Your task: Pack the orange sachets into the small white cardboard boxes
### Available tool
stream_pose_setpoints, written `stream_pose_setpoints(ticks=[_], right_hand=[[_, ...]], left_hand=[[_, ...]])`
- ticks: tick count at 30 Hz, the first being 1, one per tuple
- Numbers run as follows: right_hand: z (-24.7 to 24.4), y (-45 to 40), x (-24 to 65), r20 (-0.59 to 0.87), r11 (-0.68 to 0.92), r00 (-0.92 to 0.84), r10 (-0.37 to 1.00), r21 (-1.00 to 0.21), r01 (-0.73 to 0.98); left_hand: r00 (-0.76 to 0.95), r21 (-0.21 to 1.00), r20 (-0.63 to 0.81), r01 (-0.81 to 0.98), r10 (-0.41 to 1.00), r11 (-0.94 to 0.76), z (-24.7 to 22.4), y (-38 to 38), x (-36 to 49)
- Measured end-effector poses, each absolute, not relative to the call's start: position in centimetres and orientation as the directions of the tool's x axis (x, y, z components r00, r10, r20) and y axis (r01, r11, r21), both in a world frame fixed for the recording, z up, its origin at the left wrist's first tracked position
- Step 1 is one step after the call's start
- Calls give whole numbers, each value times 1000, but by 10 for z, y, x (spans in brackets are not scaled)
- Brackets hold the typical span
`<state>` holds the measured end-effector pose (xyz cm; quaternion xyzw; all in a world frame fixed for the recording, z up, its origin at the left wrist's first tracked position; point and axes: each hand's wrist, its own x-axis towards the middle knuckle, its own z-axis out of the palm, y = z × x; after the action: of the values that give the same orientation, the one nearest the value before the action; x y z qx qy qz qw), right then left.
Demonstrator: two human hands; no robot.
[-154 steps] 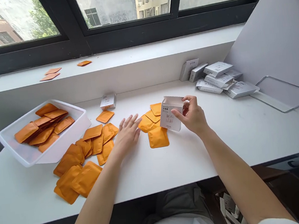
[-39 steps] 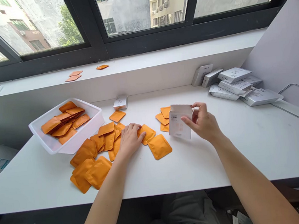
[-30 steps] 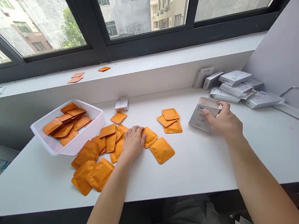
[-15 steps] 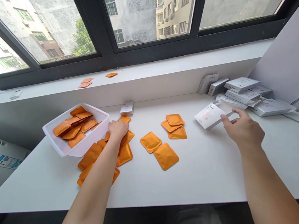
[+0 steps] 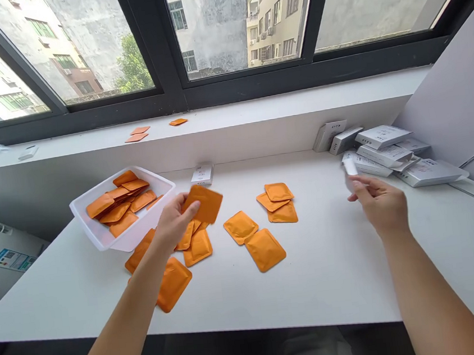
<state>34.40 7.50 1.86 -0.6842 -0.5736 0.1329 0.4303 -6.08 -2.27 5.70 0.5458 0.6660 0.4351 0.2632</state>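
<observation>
Orange packet sat pinched in the left hand above other packets on the table; the right hand pinched a blurred white box.

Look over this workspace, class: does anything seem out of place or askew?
A few orange sachets lie on the windowsill, apart from those in the plastic bin and on the table. At the right, white cartons are heaped at uneven angles rather than stacked squarely. No spill shows.
</observation>
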Motion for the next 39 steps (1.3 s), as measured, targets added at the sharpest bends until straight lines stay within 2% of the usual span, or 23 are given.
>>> stream_pose_setpoints(ticks=[2, 4, 6, 9, 11, 12, 14, 15, 17, 18, 20, 22, 28, 33, 39], right_hand=[[14, 75, 337, 347, 87, 221, 912, -687, 721], [8, 76, 329, 379, 167, 100, 920, -609, 775], [2, 76, 322, 354, 265, -64, 933, -556, 788], [-4, 73, 309, 271, 363, -254, 928, -517, 775], [-6, 70, 301, 246, 405, -322, 914, -522, 751], [-7, 68, 298, 241, 418, -342, 908, -529, 739], [-8, 66, 293, 231, 426, -359, 905, -540, 726], [-8, 65, 293, 225, 423, -360, 906, -544, 725], [-8, 65, 293, 220, 414, -352, 910, -541, 732], [-8, 65, 294, 221, 411, -348, 911, -537, 737], [-7, 66, 295, 231, 404, -331, 915, -531, 745], [-6, 67, 296, 228, 389, -316, 921, -534, 751], [-6, 67, 298, 203, 378, -320, 926, -517, 768], [-8, 68, 301, 209, 368, -303, 930, -500, 784], [-10, 71, 303, 217, 396, -331, 918, -469, 789]], left_hand=[[-206, 944, -8, 322, 978, 75, 55, -49, -52], [-190, 941, -45, 321, 981, 105, 59, -68, -56], [-313, 907, 81, 417, 946, 60, 72, -77, -77], [-569, 789, 374, 610, 732, 71, 96, -79, -134], [-605, 644, 354, 710, 713, 283, 107, -80, -171], [-619, 517, 347, 753, 705, 406, 108, -82, -184], [-619, 272, 426, 783, 660, 560, 102, -87, -195], [-589, 189, 494, 791, 640, 582, 95, -89, -193], [-467, 81, 556, 853, 688, 515, 78, -90, -179], [-386, 32, 526, 899, 757, 437, 69, -88, -169], [-211, -57, 376, 967, 902, 250, 55, -80, -150], [-109, -90, 236, 987, 966, 134, 46, -66, -139], [-28, -218, 177, 974, 984, 67, 29, -28, -141], [57, -236, 107, 971, 993, -30, 18, -9, -143], [65, -283, 227, 959, 972, 1, 26, -9, -131]])
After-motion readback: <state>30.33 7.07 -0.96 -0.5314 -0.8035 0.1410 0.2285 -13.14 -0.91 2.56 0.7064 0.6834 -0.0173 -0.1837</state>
